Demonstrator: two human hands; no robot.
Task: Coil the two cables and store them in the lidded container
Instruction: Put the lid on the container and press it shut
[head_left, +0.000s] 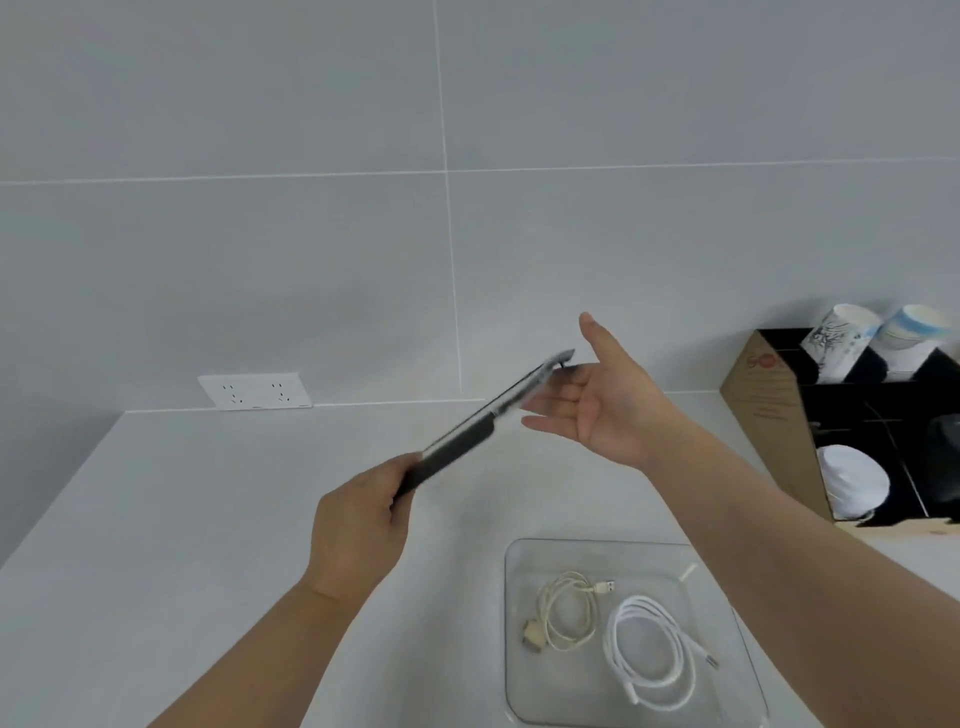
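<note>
Above the clear square plastic container (519, 623) holding both coiled white cables (649, 657), the left hand (358, 525) gripped the blurred dark-rimmed lid (467, 441), the right hand (602, 405) spread open; a one-handed hold risked a skewed lid pinching a loop.

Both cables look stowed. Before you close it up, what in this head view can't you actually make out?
- Lid: motion-blurred and edge-on; fit unreadable.
- Right hand: whether its fingertips touch the lid.
- Container: near rim cut by the bottom edge, right side behind the forearm.
- Cream cable, white cable: connector types too small.
</note>
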